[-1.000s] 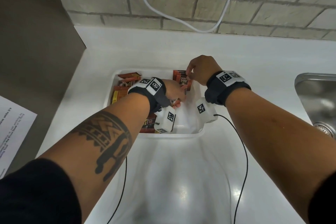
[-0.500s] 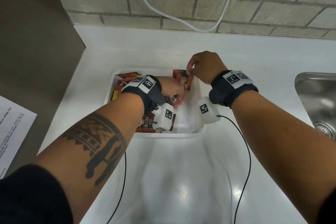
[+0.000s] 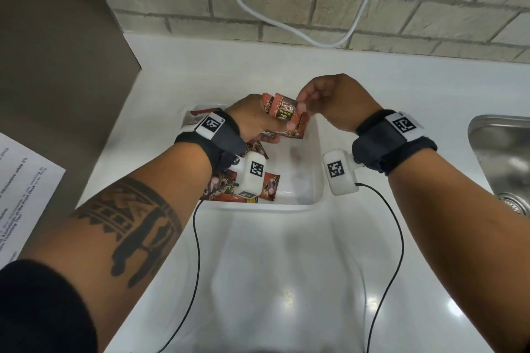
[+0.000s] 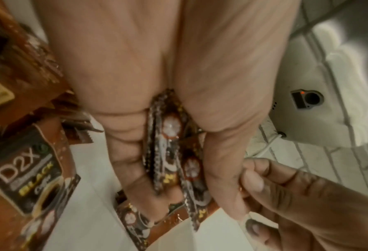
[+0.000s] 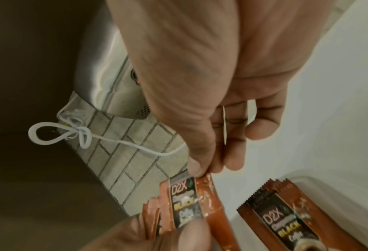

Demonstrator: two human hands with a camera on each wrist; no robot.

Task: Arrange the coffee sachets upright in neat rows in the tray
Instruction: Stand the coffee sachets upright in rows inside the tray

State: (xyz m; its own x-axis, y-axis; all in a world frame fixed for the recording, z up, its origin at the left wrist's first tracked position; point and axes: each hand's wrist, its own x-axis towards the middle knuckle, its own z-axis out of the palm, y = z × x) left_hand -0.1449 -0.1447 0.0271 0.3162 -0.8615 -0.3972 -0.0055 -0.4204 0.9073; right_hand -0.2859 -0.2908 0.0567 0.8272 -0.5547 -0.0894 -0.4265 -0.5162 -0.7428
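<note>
The left hand (image 3: 252,120) holds a small bundle of coffee sachets (image 3: 282,114) above the white tray (image 3: 312,198), its fingers and thumb curled around them; in the left wrist view the sachets stand on edge between the fingers (image 4: 122,152) and the thumb. The right hand (image 3: 329,100) pinches the upper corner of the front sachet (image 5: 185,198) between thumb and forefinger — the other fingers are loosely bent and hold nothing. More sachets (image 3: 258,189) lie flat on the left part of the tray floor, partly hidden under the left wrist camera, and a few (image 3: 200,114) lean at the far left corner. The right part of the tray floor is bare. The tray rests on a white counter (image 3: 286,281), with a steel sink (image 3: 504,152) at the right and a white cable (image 3: 286,26) hanging on the brick wall behind.
</note>
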